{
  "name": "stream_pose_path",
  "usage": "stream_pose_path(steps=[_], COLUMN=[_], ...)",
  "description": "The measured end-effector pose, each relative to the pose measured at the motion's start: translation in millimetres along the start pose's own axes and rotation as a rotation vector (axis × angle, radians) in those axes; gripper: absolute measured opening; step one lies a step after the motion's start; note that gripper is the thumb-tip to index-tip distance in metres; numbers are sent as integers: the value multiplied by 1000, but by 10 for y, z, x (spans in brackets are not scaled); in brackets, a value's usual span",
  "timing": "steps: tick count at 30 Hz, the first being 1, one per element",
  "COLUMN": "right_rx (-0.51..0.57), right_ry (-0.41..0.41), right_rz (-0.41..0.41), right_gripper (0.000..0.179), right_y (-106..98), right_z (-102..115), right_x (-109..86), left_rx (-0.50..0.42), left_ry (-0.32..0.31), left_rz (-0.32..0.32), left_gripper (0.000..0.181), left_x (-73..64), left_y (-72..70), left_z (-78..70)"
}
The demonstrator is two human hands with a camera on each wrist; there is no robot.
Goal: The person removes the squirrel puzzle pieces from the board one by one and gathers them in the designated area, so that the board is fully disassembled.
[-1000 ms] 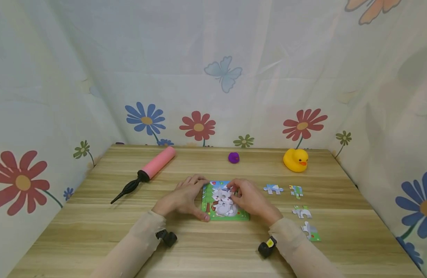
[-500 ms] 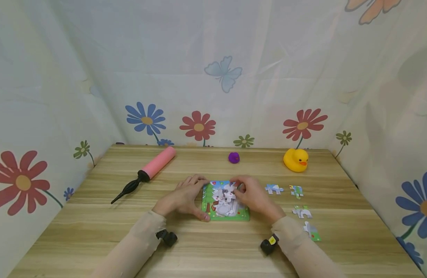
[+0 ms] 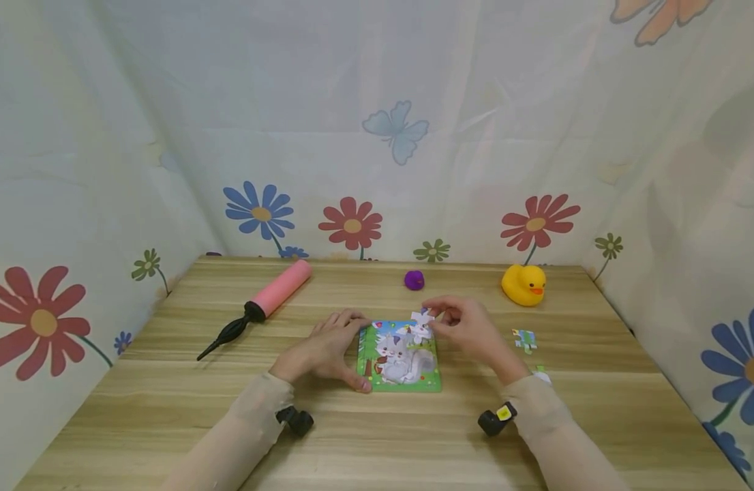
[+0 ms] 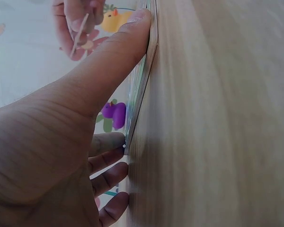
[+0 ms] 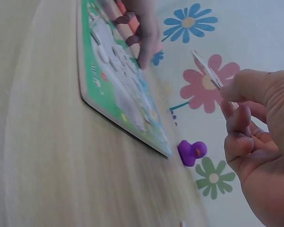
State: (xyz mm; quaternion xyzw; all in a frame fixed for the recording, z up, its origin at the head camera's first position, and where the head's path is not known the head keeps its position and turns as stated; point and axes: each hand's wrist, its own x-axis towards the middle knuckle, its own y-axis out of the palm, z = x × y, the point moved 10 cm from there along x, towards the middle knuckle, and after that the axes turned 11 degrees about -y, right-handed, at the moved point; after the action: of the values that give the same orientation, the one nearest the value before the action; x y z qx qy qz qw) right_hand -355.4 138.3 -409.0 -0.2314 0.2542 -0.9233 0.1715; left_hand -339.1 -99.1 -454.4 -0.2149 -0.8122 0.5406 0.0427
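A flat jigsaw puzzle board [image 3: 408, 387] with a grey squirrel-like animal and a green border lies mid-table. My left hand [image 3: 320, 349] rests along its left side, thumb stretched onto the near left corner and fingertips at the far left corner. Between thumb and fingertips my right hand [image 3: 472, 332] pinches a pale puzzle piece [image 3: 422, 325], which overlaps the board's far right corner in the head view. Seen from the right wrist, the piece [image 5: 207, 70] is raised off the board and shows nearly edge-on. The left wrist view shows the left thumb [image 4: 118, 47] lying straight at the board's edge.
Right of the board lie a loose green and blue puzzle piece [image 3: 525, 339] and another piece [image 3: 541, 374], partly covered by the right sleeve. A pink hand pump [image 3: 281, 290] lies back left. A purple toy duck [image 3: 414, 279] and a yellow one [image 3: 524, 285] stand farther back.
My right hand has lifted the pale piece from the picture and shifted right and away from me. Its arm now covers some loose pieces. The left hand has stayed in place.
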Motion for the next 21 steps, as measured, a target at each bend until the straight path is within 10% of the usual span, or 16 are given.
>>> stream_pose_path(steps=[21], right_rx=[-2], right_ry=[-7], right_rz=[-14], right_gripper=[39], right_y=[-831], right_z=[-107], right_x=[-444], left_rx=[10], left_ry=[5], left_rz=[-2], left_gripper=[132], left_x=[-1], left_y=[17], left_z=[27])
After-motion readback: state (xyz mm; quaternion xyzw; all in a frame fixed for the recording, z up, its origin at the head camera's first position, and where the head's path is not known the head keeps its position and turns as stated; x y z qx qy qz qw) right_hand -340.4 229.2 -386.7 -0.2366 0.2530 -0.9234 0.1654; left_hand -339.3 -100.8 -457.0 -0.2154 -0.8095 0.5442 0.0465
